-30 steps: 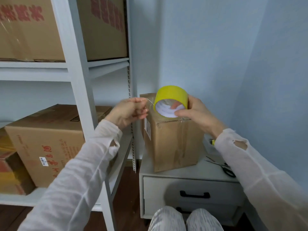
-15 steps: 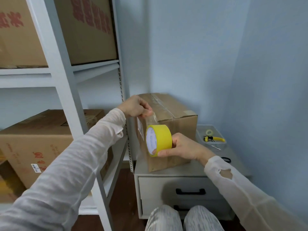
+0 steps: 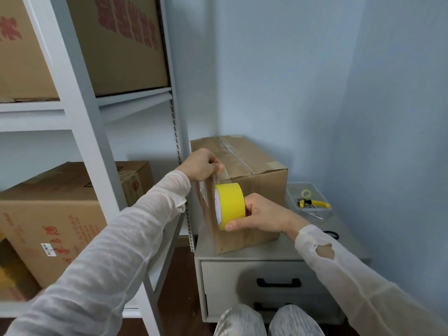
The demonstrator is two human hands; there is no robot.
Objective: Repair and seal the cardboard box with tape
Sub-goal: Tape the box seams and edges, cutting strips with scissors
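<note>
The box [image 3: 264,187] stands on the cabinet [image 3: 349,241], at the left edge of its top and near the front edge, with 1 upright corner turned toward the camera. The left hand [image 3: 201,164] rests at the box's top near corner, fingers curled, thumb and fingertips pinching the free end of a clear tape strip [image 3: 219,177] against the cardboard. The strip runs down that corner to the yellow roll [image 3: 230,206], which sits against the box about halfway down. The right hand [image 3: 261,215] grips the roll from the right, thumb along its lower rim and fingers wrapped over its far side. Older clear tape shines along the box's top seam. At the cabinet's back right corner a clear tray [image 3: 292,192] holds a yellow-handled tool [image 3: 315,203] and a small ring of tape [image 3: 306,193]; a black loop handle [image 3: 331,235] lies on the top just in front of the tray, partly behind the right sleeve. The cabinet front shows 2 drawers with black handles. Left of the cabinet stands a white rack [image 3: 80,132] with a large carton [image 3: 48,214] on its lower shelf and another carton [image 3: 126,44] on the shelf above.
</note>
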